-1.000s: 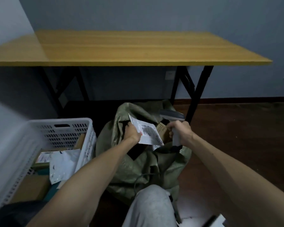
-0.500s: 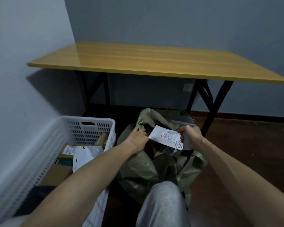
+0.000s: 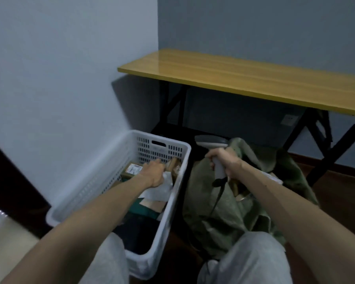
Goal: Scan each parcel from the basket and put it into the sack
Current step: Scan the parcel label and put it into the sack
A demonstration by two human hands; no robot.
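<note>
Since the parcels lie in the white basket (image 3: 178, 181) on my left side, my left hand (image 3: 153, 173) is the one that is near them. The basket is long, and its long way runs straight away from me, from my knee to the wall. My left arm goes along it the same way. My hand is over the far half of the basket, back up, fingers stretched out to the front. I see nothing in it yet.

A soft white bag parcel (image 3: 159, 190) lies just under my wrist. A brown box with a label (image 3: 131, 170) sits just to the left of my fingers. Some small brown boxes (image 3: 173, 165) stand right at my fingertips, by the far wall of the basket. I think one of these is the next to pick, and my hand only has to drop and close.

My right hand (image 3: 223, 163) is wrapped tight round the handle of the scanner (image 3: 210, 140). Its grey head points left, toward the basket. This hand is above the open green sack (image 3: 223, 214), which sits right beside the basket. So a parcel must come up and go right to meet the scanner, then down into the sack.
</note>
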